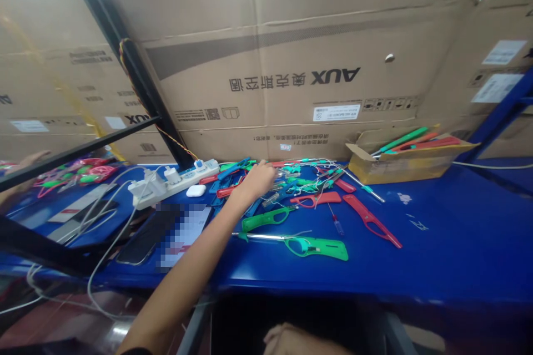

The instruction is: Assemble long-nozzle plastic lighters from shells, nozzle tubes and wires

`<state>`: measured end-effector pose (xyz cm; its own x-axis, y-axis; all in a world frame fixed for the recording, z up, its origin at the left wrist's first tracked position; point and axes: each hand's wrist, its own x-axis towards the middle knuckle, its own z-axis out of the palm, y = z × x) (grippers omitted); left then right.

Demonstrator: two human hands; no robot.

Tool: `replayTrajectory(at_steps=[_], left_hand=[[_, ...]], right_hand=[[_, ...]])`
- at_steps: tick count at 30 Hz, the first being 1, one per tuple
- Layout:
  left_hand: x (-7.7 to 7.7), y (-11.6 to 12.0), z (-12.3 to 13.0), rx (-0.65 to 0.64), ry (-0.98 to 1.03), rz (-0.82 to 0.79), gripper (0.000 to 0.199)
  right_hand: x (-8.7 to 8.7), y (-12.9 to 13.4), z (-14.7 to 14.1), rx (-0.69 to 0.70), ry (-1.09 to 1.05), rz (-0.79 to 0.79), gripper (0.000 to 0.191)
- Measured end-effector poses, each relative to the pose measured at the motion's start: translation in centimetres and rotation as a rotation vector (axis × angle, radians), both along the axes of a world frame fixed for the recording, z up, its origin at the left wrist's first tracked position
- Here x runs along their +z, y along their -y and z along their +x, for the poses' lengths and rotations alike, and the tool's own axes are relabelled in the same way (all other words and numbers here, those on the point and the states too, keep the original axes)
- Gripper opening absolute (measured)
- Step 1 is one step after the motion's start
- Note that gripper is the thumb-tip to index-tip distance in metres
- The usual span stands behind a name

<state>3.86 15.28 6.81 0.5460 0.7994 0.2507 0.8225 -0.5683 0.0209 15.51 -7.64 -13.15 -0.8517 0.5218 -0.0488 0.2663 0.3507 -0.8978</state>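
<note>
Fingers of the left hand (259,178) curl downward at the back of a heap of coloured plastic handles (287,191); their tips are hidden, so how far they are parted, and whether they grip anything, cannot be told. The right hand (297,339) shows only partly at the bottom edge, below the table, its fingers too hidden to read.

The heap, in red, green and blue with metal tubes and thin wires, lies mid-table. In front of it are a green handle (327,249) with a metal tube, a red handle (370,219) and a small screwdriver (337,226).

The table (449,266) is glossy blue. On its left are a white power strip (183,178), a white case (195,191) and a dark phone (145,239); at the back right, an open carton (400,171) holds more handles. Printed cardboard (300,5) walls the back. Beyond a black metal post (114,28), another person's arm (19,177) reaches over the surface.
</note>
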Motion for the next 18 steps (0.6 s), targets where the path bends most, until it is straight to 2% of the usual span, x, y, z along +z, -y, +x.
replayTrajectory(at_steps=[3, 5, 7, 9, 11, 13, 14, 15, 16, 17, 18], left_hand=[[-1.2, -1.2, 0.6, 0.020, -0.080, -0.019, 0.010], [-2.2, -1.2, 1.1, 0.035, -0.112, -0.018, 0.017], [-3.1, -1.1, 1.6, 0.048, -0.129, -0.013, 0.027], [-3.6, -1.3, 1.9, 0.058, -0.135, -0.010, 0.031], [-3.9, -1.6, 2.0, 0.066, -0.135, -0.008, 0.032], [-4.0, -1.9, 1.9, 0.077, -0.134, -0.005, 0.032], [-4.0, -2.0, 1.9, 0.081, -0.132, -0.003, 0.032], [-4.0, -2.1, 1.8, 0.084, -0.129, -0.001, 0.032], [-4.1, -2.1, 1.8, 0.085, -0.126, 0.002, 0.031], [-4.1, -2.1, 1.7, 0.085, -0.120, 0.005, 0.031], [-4.2, -2.0, 1.7, 0.085, -0.112, 0.010, 0.031]], right_hand=[[-0.7, -1.4, 1.3, 0.001, -0.032, -0.163, 0.036], [-1.0, -2.5, 2.6, 0.031, 0.055, -0.290, 0.040], [-0.9, -3.1, 3.9, 0.004, 0.217, -0.289, 0.046], [0.2, -2.9, 5.2, -0.056, 0.285, -0.235, 0.052], [2.9, -1.9, 6.5, -0.108, 0.264, -0.133, 0.055], [7.0, -0.5, 8.4, -0.052, 0.139, 0.087, 0.051], [9.4, 0.1, 9.6, -0.001, 0.089, 0.115, 0.048], [11.8, 0.5, 11.0, 0.057, 0.062, 0.094, 0.048], [13.9, 0.7, 12.6, 0.058, 0.051, 0.059, 0.047], [15.8, 0.6, 14.4, 0.023, 0.062, 0.016, 0.045], [17.2, 0.2, 16.3, -0.073, 0.064, -0.014, 0.043]])
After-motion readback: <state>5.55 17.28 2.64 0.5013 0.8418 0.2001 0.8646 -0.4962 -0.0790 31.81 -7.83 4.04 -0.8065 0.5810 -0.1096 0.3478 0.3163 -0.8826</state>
